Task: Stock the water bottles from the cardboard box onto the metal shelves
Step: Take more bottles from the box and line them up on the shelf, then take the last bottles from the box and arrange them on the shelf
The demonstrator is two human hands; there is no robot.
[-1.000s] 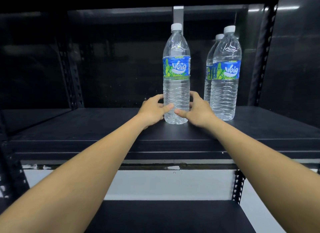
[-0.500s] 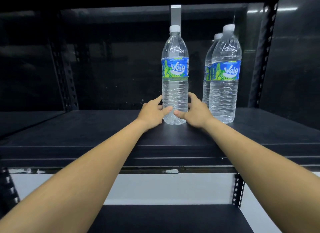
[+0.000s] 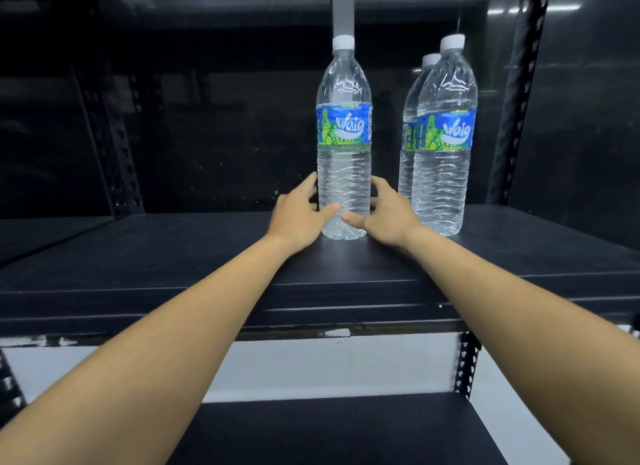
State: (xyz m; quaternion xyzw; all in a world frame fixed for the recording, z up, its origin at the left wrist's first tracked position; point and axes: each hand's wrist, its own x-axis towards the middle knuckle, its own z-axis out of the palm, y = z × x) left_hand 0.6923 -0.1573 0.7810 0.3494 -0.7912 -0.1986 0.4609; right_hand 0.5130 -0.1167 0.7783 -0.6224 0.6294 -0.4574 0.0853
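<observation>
A clear water bottle [image 3: 343,174] with a white cap and a blue-green label stands upright on the black metal shelf [image 3: 173,257]. My left hand [image 3: 298,214] cups its lower left side and my right hand [image 3: 384,216] its lower right side, with both thumbs on the front near the base. Two more identical bottles stand upright to the right, the front bottle [image 3: 445,142] partly hiding the rear bottle [image 3: 410,125]. The cardboard box is out of view.
A perforated black upright [image 3: 516,94] stands just right of the bottles and another upright [image 3: 114,153] at the back left. A lower black shelf [image 3: 329,430] lies below, with a white wall behind. The shelf surface left of the held bottle is bare.
Both hands stay on the bottle's base and have slid it slightly deeper onto the shelf, nearly level with the front right bottle. The view has shifted a little.
</observation>
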